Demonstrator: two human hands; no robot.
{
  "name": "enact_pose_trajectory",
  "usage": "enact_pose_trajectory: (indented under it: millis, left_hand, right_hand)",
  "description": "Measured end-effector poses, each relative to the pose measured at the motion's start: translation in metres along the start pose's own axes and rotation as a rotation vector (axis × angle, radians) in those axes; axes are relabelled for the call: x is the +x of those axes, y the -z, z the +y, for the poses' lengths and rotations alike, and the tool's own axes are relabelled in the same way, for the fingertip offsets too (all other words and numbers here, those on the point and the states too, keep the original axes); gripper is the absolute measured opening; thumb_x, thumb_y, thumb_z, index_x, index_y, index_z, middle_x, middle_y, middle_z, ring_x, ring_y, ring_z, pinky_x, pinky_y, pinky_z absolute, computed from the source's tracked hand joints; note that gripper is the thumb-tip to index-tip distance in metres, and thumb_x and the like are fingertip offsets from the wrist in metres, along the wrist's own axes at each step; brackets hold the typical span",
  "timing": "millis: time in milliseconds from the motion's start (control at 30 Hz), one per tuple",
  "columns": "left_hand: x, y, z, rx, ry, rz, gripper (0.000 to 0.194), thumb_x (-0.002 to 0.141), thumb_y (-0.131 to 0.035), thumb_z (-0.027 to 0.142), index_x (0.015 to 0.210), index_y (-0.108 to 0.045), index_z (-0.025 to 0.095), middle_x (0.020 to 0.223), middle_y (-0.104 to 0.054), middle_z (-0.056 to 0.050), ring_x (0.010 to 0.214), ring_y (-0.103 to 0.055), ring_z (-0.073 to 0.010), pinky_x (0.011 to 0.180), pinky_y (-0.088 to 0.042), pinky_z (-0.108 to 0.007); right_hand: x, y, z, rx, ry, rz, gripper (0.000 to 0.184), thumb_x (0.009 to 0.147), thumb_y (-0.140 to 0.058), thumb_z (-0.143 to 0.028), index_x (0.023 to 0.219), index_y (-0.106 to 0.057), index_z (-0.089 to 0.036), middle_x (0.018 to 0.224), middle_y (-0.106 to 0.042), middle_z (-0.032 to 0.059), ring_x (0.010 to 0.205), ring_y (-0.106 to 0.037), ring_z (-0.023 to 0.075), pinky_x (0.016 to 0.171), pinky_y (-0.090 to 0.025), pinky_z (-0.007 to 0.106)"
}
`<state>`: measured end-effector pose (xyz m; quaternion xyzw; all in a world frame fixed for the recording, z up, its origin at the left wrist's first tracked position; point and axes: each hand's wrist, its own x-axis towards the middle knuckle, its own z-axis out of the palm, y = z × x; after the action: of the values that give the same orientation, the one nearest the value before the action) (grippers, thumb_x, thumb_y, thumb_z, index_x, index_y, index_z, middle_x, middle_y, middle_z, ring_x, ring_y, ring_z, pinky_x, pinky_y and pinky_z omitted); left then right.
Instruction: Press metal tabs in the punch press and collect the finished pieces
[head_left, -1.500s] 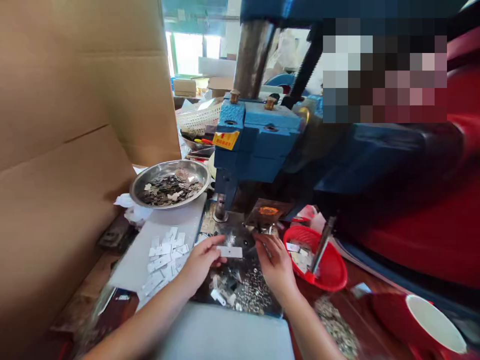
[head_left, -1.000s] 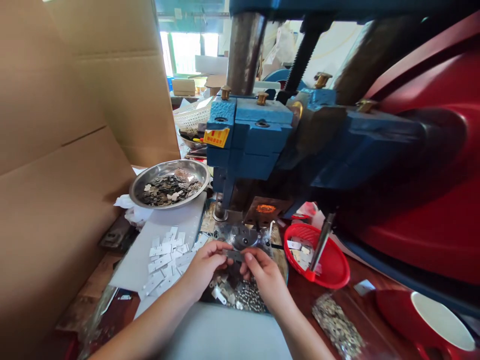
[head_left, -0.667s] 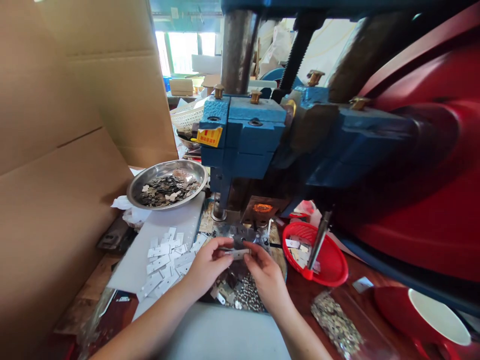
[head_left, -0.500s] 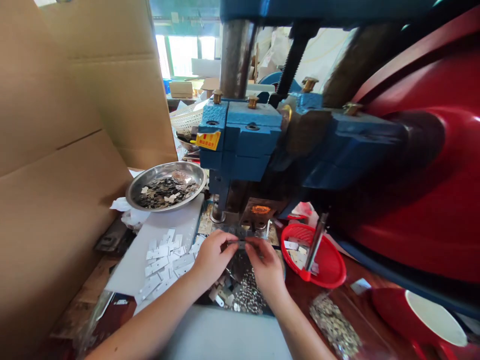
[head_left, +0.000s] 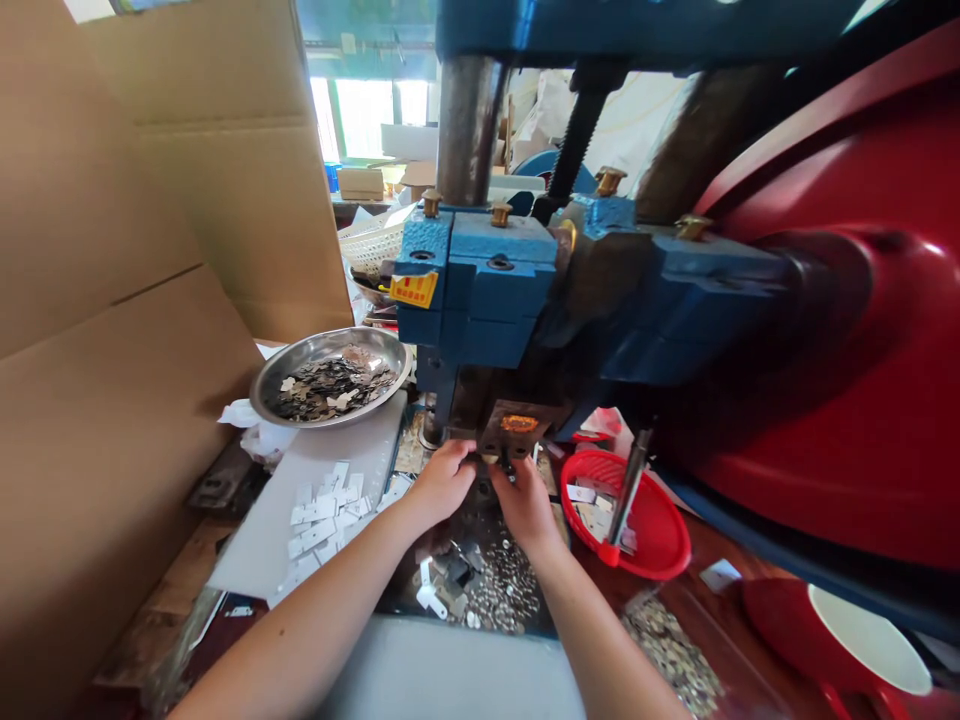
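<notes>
Both hands reach under the blue press head (head_left: 480, 300), right at its die block (head_left: 517, 425). My left hand (head_left: 444, 482) has its fingers curled toward the die, and my right hand (head_left: 525, 500) is pinched beside it. The small metal strip seen between them earlier is hidden by the fingers and the die. Flat white metal strips (head_left: 322, 510) lie on a grey board to the left of my left hand. Loose small metal parts (head_left: 495, 590) are scattered on the press bed below my wrists.
A steel bowl (head_left: 300, 355) of dark stamped pieces stands at the left rear. A red plastic basket (head_left: 660, 530) with a metal tool in it sits right of my right hand. A cardboard wall (head_left: 112, 300) closes the left side. A red flywheel guard (head_left: 862, 350) fills the right.
Both hands moved forward from the press bed to the die under the blue head, carrying the metal strip. The strip is now out of sight.
</notes>
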<state>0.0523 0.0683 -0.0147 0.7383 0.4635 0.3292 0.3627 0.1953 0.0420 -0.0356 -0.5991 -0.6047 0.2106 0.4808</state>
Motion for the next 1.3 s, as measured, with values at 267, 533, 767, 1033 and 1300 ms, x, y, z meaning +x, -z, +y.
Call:
enact_pose_trajectory:
  millis: [267,533,767,1033,1300]
  left_hand:
    - [-0.018,0.021,0.007,0.065,0.01,0.182,0.026,0.082,-0.052,0.021,0.107,-0.06,0.019,0.114,-0.06,-0.007,0.109,-0.053,-0.0218,0.099,-0.038,-0.039]
    - [-0.079,0.025,0.017,0.399,0.0,-0.23,0.018,0.086,-0.051,0.029,0.092,-0.067,0.024,0.088,-0.066,-0.005,0.086,-0.06,-0.0237,0.078,-0.045,-0.036]
    - [-0.08,0.005,0.014,0.464,0.061,-0.234,0.017,0.075,-0.065,0.025,0.092,-0.064,0.021,0.095,-0.063,-0.007,0.091,-0.058,-0.0263,0.079,-0.044,-0.038]
    - [-0.086,0.007,0.012,0.235,-0.051,-0.246,0.005,0.078,-0.06,0.022,0.08,-0.064,0.022,0.08,-0.065,-0.002,0.077,-0.059,-0.0192,0.072,-0.043,-0.031]
    - [-0.086,0.011,0.006,0.13,-0.049,-0.071,0.021,0.084,-0.051,0.022,0.098,-0.067,0.024,0.089,-0.067,-0.004,0.082,-0.062,-0.019,0.077,-0.048,-0.032]
  right_hand:
    - [-0.013,0.014,-0.006,0.008,-0.043,0.054,0.03,0.083,-0.048,-0.038,0.103,-0.059,-0.018,0.102,-0.062,0.009,0.093,-0.056,0.0208,0.08,-0.046,0.035]
    - [-0.05,0.049,-0.008,-0.04,-0.179,0.0,0.026,0.082,-0.049,-0.04,0.088,-0.064,-0.02,0.085,-0.066,0.0044,0.079,-0.059,0.0188,0.072,-0.047,0.032]
    - [-0.058,0.058,0.009,-0.223,-0.085,-0.035,0.027,0.084,-0.047,-0.041,0.09,-0.066,-0.022,0.09,-0.065,0.0055,0.087,-0.059,0.0211,0.081,-0.047,0.037]
    - [-0.057,0.052,0.016,-0.522,0.118,-0.029,0.03,0.088,-0.043,-0.035,0.104,-0.066,-0.024,0.095,-0.062,0.0077,0.091,-0.057,0.0224,0.08,-0.049,0.038]
    - [-0.06,0.052,0.02,-0.556,0.198,-0.042,0.029,0.09,-0.043,-0.036,0.105,-0.064,-0.024,0.098,-0.063,0.0069,0.093,-0.059,0.0212,0.083,-0.049,0.037]
